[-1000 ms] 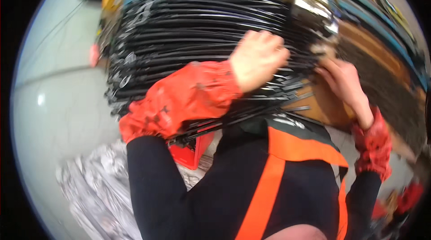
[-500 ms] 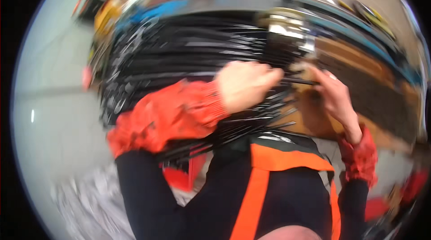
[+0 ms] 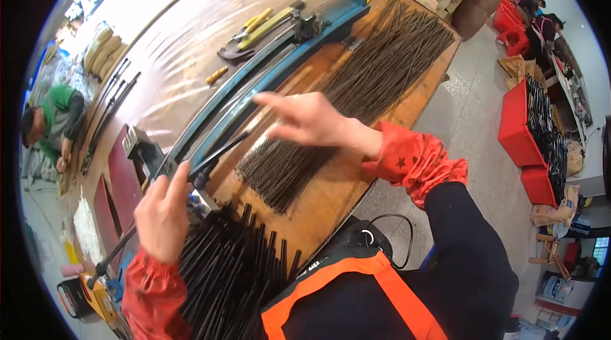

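Observation:
My left hand (image 3: 162, 212) is closed on a slim black rod (image 3: 223, 150), beside a metal clamp fixture (image 3: 143, 149) at one end of a long blue rail (image 3: 248, 95). One end of the rod slants up toward the right; the other runs down to the left behind the hand. My right hand (image 3: 305, 120) is raised over the rail with index finger and thumb apart, holding nothing that I can see. Below it lies a pile of long, thin coiled springs (image 3: 286, 168). A thick bundle of black tubes (image 3: 223, 270) lies just right of my left forearm.
Pliers (image 3: 238, 52) and other hand tools lie behind the rail on the plastic-covered table (image 3: 191, 72). A person in green (image 3: 60, 114) works at the far left. Red crates (image 3: 525, 130) holding black rods stand on the floor at right.
My view has swung to the right along the table. My hands have come apart; the right one has moved away from the rod, which the left still holds.

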Available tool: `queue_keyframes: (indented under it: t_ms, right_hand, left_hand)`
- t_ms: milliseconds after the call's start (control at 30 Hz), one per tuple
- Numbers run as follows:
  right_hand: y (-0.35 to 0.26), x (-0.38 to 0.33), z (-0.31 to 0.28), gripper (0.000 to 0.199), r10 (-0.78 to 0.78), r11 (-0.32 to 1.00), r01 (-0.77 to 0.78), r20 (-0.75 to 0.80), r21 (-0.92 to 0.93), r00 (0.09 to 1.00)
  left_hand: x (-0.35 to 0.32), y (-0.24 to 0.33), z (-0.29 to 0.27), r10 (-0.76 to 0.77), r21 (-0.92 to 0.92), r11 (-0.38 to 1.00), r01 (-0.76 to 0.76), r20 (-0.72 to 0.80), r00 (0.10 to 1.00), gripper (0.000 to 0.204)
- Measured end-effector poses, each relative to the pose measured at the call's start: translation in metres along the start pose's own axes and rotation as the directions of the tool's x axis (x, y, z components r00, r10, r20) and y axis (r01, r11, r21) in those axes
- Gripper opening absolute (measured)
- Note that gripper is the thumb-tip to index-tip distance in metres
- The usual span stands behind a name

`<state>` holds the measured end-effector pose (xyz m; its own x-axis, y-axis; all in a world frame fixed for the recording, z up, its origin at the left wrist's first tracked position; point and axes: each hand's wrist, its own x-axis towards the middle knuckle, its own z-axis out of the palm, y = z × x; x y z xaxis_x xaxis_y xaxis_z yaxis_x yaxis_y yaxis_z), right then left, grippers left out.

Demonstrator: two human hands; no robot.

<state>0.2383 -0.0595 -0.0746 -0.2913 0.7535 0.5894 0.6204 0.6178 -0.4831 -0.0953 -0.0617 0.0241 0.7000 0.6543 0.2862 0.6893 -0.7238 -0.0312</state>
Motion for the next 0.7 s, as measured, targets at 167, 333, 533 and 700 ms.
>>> queue_keyframes:
  t_ms: [167, 333, 533, 700]
  right_hand:
    - [0.095, 0.006, 0.003, 0.037, 0.082, 0.974, -0.131, -0.255, -0.185, 0.964]
    - [0.056, 0.024, 0.016, 0.047, -0.224, 0.964, 0.197, -0.148, -0.178, 0.963]
    - [-0.003, 0.03, 0.05, 0.055, -0.174, 0.98, 0.151, -0.192, -0.131, 0.966]
    - [0.018, 0.014, 0.023, 0.034, -0.079, 0.995, 0.081, -0.038, 0.057, 0.996]
  left_hand:
    - [0.025, -0.008, 0.019, 0.04, -0.035, 0.999, -0.039, 0.027, 0.999, 0.038]
    - [0.04, 0.005, 0.029, 0.024, -0.121, 0.993, -0.01, 0.108, 0.994, 0.034]
    - [0.022, -0.004, 0.029, 0.051, -0.018, 0.999, -0.05, 0.073, 0.996, 0.038]
    - [-0.003, -0.03, 0.009, -0.063, 0.087, 0.994, 0.06, 0.035, 0.997, 0.043]
